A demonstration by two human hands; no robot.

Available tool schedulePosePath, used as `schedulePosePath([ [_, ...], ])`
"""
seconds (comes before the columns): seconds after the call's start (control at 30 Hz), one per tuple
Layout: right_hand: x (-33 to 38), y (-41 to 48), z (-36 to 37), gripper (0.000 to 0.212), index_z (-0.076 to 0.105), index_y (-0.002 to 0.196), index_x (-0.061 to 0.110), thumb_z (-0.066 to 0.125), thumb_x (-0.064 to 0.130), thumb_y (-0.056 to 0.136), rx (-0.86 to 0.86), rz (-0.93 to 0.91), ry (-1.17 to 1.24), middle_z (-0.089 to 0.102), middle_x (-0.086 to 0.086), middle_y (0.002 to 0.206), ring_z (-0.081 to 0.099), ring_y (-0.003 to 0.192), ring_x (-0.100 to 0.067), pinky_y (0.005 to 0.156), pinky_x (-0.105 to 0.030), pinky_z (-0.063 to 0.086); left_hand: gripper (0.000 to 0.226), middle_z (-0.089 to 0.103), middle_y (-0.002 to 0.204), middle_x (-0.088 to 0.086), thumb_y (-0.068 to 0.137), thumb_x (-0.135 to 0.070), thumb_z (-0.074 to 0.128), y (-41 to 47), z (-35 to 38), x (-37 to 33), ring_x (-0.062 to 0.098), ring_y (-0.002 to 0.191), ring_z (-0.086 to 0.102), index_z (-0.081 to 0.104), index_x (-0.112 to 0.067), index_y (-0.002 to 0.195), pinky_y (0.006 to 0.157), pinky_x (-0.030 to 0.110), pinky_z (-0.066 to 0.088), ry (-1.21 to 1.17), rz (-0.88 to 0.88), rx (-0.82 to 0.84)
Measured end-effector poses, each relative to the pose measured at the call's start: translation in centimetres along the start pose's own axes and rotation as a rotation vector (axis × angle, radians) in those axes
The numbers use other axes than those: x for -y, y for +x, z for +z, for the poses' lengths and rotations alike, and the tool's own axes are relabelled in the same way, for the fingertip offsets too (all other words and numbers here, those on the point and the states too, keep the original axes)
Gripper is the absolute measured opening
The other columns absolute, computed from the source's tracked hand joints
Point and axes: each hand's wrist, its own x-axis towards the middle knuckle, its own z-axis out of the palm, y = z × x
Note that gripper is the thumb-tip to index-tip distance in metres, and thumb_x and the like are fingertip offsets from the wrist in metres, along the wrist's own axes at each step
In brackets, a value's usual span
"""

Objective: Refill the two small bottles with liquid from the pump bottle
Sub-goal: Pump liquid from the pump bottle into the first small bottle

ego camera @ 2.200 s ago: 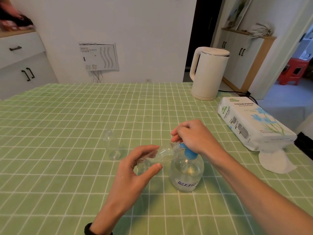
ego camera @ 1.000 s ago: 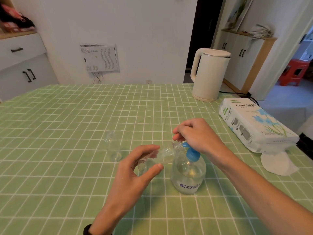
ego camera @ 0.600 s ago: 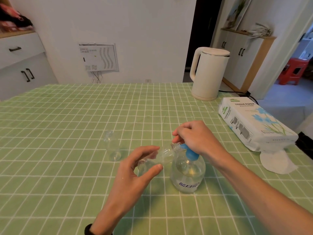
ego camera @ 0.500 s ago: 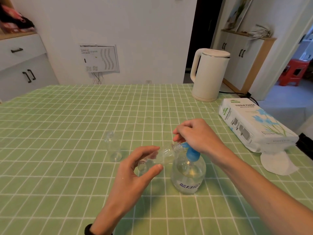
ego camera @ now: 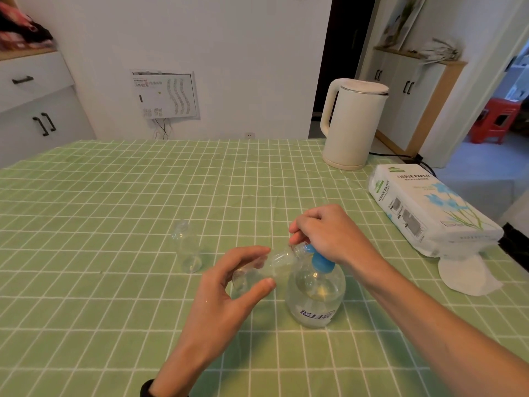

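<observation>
Left hand (ego camera: 226,285) pinching tilted bottle (ego camera: 269,266) against pump (ego camera: 315,296); right hand (ego camera: 329,233) gripping pump head, filling; second bottle (ego camera: 187,249) waiting, apparently unfilled.

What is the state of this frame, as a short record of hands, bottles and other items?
left hand: grips the tilted small bottle, mouth at the pump spout
right hand: curled over the blue head of the pump bottle
other small bottle: upright on the table, apart from both hands
far right: kettle, tissue paper pack
</observation>
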Motion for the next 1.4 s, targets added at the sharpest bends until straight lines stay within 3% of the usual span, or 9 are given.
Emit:
schedulePosePath([
  [0.13, 0.0, -0.1, 0.0, 0.032, 0.08, 0.08, 0.021, 0.059, 0.018, 0.104, -0.009, -0.001, -0.006, 0.081, 0.013, 0.071, 0.08, 0.085, -0.013, 0.098, -0.043, 0.063, 0.039, 0.079, 0.114, -0.013, 0.081, -0.019, 0.081, -0.1, 0.1, 0.0, 0.008, 0.113, 0.073, 0.075, -0.029, 0.118, 0.098, 0.016, 0.053, -0.013, -0.002, 0.002],
  [0.43, 1.1, -0.4, -0.8, 0.03, 0.083, 0.092, 0.004, 0.063, 0.024, 0.101, -0.011, -0.018, -0.049, 0.08, 0.017, 0.072, 0.081, 0.089, -0.016, 0.098, -0.046, 0.064, 0.039, 0.078, 0.115, -0.011, 0.081, -0.019, 0.081, 0.0, -0.1, -0.1, 0.012, 0.115, 0.073, 0.075, -0.032, 0.117, 0.098, 0.017, 0.053, -0.013, 0.015, -0.001],
  [0.67, 0.4, 0.1, -0.3, 0.03, 0.081, 0.079, 0.018, 0.06, 0.018, 0.101, -0.012, 0.004, -0.02, 0.081, 0.014, 0.07, 0.08, 0.091, -0.017, 0.1, -0.049, 0.063, 0.039, 0.078, 0.117, -0.012, 0.082, -0.025, 0.081, -0.1, 0.0, -0.1, 0.011, 0.116, 0.073, 0.074, -0.038, 0.117, 0.098, 0.017, 0.053, -0.013, 0.004, -0.003],
  [0.83, -0.1, 0.0, 0.1, 0.032, 0.079, 0.077, 0.023, 0.06, 0.018, 0.102, -0.011, 0.006, -0.026, 0.081, 0.014, 0.07, 0.079, 0.088, -0.013, 0.099, -0.046, 0.063, 0.038, 0.078, 0.117, -0.011, 0.082, -0.021, 0.081, -0.3, 0.0, 0.2, 0.011, 0.116, 0.073, 0.074, -0.031, 0.119, 0.098, 0.019, 0.055, -0.007, -0.012, 0.005],
  [0.97, 0.1, -0.1, 0.0, 0.031, 0.08, 0.078, 0.02, 0.06, 0.019, 0.102, -0.018, 0.011, -0.036, 0.079, 0.016, 0.067, 0.079, 0.088, -0.014, 0.097, -0.046, 0.064, 0.039, 0.078, 0.116, -0.012, 0.081, -0.021, 0.08, -0.4, 0.0, 0.2, 0.009, 0.116, 0.072, 0.074, -0.03, 0.119, 0.098, 0.018, 0.055, -0.01, -0.014, 0.002],
  [1.17, 1.2, -0.2, -0.8, 0.031, 0.082, 0.093, 0.002, 0.062, 0.025, 0.099, -0.038, -0.019, -0.093, 0.082, 0.012, 0.073, 0.082, 0.088, -0.019, 0.095, -0.048, 0.065, 0.038, 0.078, 0.118, -0.012, 0.082, -0.021, 0.08, -0.3, -0.1, 0.1, 0.009, 0.116, 0.073, 0.074, -0.029, 0.119, 0.1, 0.023, 0.055, -0.017, -0.014, 0.007],
  [1.4, 0.9, 0.0, -0.6, 0.028, 0.083, 0.09, 0.007, 0.061, 0.021, 0.1, -0.053, -0.012, -0.092, 0.081, 0.014, 0.071, 0.08, 0.086, -0.015, 0.096, -0.047, 0.064, 0.038, 0.078, 0.119, -0.013, 0.082, -0.026, 0.081, -0.2, 0.0, 0.2, 0.011, 0.117, 0.072, 0.074, -0.031, 0.119, 0.1, 0.029, 0.056, -0.013, -0.011, 0.003],
])
